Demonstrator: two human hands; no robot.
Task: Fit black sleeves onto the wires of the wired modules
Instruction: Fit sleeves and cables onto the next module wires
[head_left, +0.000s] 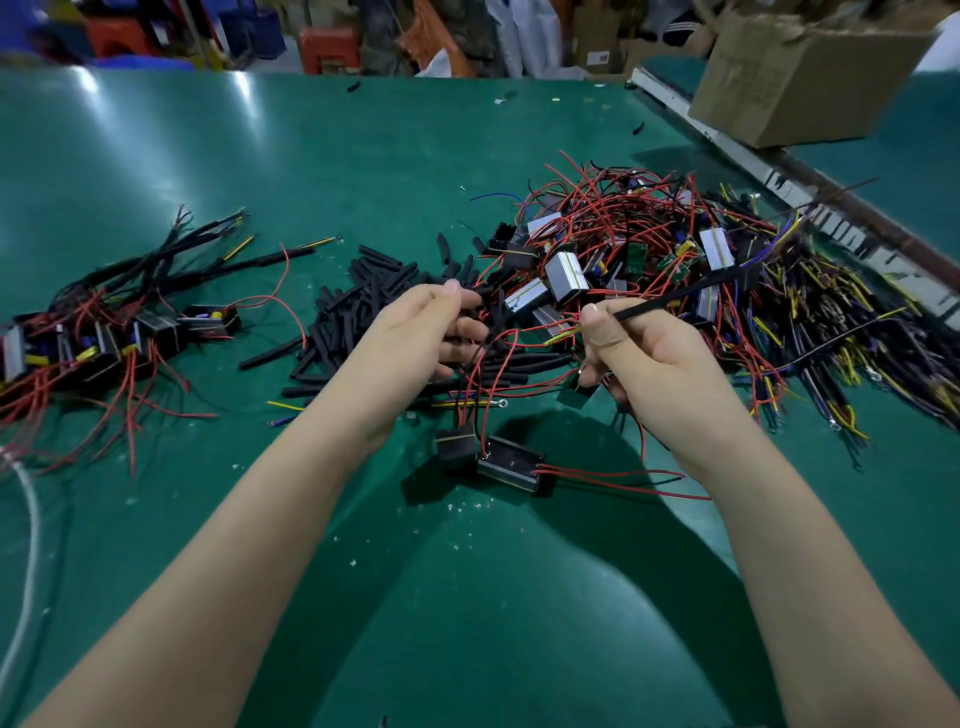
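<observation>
Two small black box-shaped modules are hanging by red wires above the green worktop. The left hand is gripping those wires, fingers curled; the right hand is pinching a thin black sleeve. Loose black sleeves are lying beyond.

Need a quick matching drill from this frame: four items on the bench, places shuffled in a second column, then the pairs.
Items
1. cardboard box
2. loose black sleeves
3. sleeved modules
4. unsleeved modules pile

Places
A. left side of the green mat
B. far right, on the bench edge
C. mat centre, just beyond the left hand
D. right of centre, beyond the right hand

Pairs: 1-B, 2-C, 3-A, 4-D
</observation>
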